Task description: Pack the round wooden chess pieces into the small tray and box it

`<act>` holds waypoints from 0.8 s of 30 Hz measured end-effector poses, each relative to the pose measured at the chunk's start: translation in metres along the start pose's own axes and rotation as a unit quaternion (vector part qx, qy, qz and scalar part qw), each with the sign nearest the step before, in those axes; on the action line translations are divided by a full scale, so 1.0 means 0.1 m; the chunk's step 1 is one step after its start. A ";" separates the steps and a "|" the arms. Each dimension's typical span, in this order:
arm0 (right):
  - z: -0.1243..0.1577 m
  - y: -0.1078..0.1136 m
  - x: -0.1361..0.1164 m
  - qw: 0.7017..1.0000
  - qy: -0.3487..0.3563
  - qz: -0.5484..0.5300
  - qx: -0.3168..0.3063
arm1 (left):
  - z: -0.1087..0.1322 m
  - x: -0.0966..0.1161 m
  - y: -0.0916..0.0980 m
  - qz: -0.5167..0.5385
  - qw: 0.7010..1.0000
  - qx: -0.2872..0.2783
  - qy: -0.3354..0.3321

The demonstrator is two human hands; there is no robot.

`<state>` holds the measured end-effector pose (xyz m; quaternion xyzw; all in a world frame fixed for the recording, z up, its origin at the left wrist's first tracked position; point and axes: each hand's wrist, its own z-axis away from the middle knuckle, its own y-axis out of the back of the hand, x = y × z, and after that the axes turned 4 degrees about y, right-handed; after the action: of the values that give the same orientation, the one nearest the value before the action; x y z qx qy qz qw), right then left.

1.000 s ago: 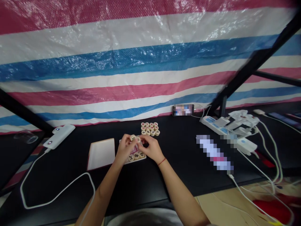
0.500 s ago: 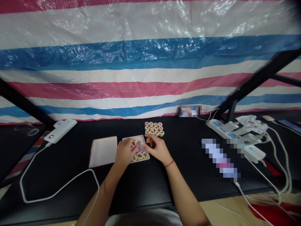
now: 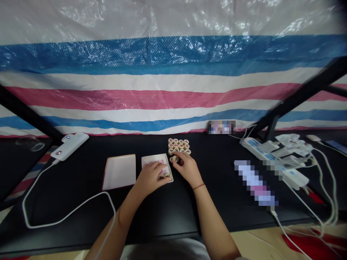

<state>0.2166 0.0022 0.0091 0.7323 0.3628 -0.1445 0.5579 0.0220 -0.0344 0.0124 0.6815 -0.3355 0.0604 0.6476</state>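
Note:
A small white box tray (image 3: 154, 160) lies on the black table and holds a few round wooden chess pieces (image 3: 166, 176). My left hand (image 3: 150, 177) rests over the tray with curled fingers touching those pieces. My right hand (image 3: 187, 167) reaches to the tray's far right and pinches one piece (image 3: 175, 158) at the near edge of a neat block of several pieces (image 3: 179, 145). The box lid (image 3: 119, 171) lies flat to the left of the tray.
A white power bank (image 3: 69, 145) with a looping cable (image 3: 65, 216) sits at the left. At the right are a power strip (image 3: 260, 148), chargers and tangled white cables (image 3: 311, 169). A phone (image 3: 221, 126) leans against the striped tarp. Black frame bars cross both sides.
My right hand moved from the tray up and right to the block of pieces with one piece. My left hand lowered onto the tray's pieces. The camera tilted slightly.

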 end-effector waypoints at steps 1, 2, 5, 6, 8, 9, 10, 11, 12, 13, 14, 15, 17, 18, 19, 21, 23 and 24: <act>0.00 -0.01 0.02 1.000 -0.008 0.011 -0.008 | 0.01 0.00 -0.01 -0.003 1.000 -0.012 -0.002; 0.01 -0.03 0.04 1.000 -0.016 0.017 -0.013 | 0.01 0.00 -0.02 -0.006 1.000 -0.022 -0.002; 0.02 -0.08 0.06 0.999 -0.029 0.026 -0.031 | 0.02 0.00 -0.05 -0.007 0.999 -0.047 -0.004; 0.02 -0.09 0.06 0.999 -0.028 0.028 -0.035 | 0.02 0.00 -0.06 -0.007 0.999 -0.052 -0.005; 0.02 -0.11 0.06 0.998 -0.026 0.032 -0.037 | 0.01 0.00 -0.05 -0.011 0.998 -0.057 -0.006; 0.02 -0.11 0.07 0.998 -0.026 0.034 -0.037 | 0.01 0.00 -0.05 -0.013 0.998 -0.059 -0.007; 0.01 -0.12 0.07 0.998 -0.028 0.035 -0.036 | 0.00 0.00 -0.05 -0.014 0.998 -0.060 -0.006; 0.01 -0.12 0.07 0.998 -0.030 0.037 -0.034 | 0.00 0.00 -0.05 -0.015 0.998 -0.061 -0.006; 0.01 -0.13 0.08 0.998 -0.032 0.037 -0.033 | -0.01 0.00 -0.05 -0.015 0.998 -0.061 -0.006; 0.01 -0.14 0.08 0.998 -0.036 0.038 -0.030 | -0.02 -0.01 -0.05 -0.013 0.998 -0.063 -0.006; 0.01 -0.15 0.09 0.998 -0.039 0.038 -0.027 | -0.02 -0.01 -0.05 -0.011 0.998 -0.064 -0.007; 0.01 -0.16 0.09 0.998 -0.041 0.038 -0.024 | -0.02 -0.02 -0.06 -0.009 0.998 -0.066 -0.010; 0.01 -0.18 0.10 0.998 -0.042 0.040 -0.021 | -0.02 -0.03 -0.07 -0.005 0.998 -0.067 -0.017; 0.01 -0.19 0.10 0.998 -0.040 0.041 -0.019 | -0.03 -0.03 -0.07 -0.005 0.998 -0.067 -0.020; 0.01 -0.19 0.10 0.998 -0.037 0.040 -0.017 | -0.03 -0.03 -0.07 -0.007 0.997 -0.067 -0.024; 0.00 -0.17 0.10 0.999 -0.028 0.035 -0.015 | -0.04 -0.03 -0.05 -0.014 0.997 -0.072 -0.031; 0.00 -0.14 0.08 0.999 -0.021 0.029 -0.005 | -0.05 -0.04 0.00 -0.022 0.996 -0.073 -0.041; 0.00 -0.11 0.06 1.000 -0.015 0.025 0.005 | -0.05 -0.06 0.04 -0.025 0.996 -0.069 -0.046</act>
<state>0.2131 0.0058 -0.0028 0.7412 0.3354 -0.1436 0.5635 0.0175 -0.0271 0.0134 0.6456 -0.3512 -0.0107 0.6781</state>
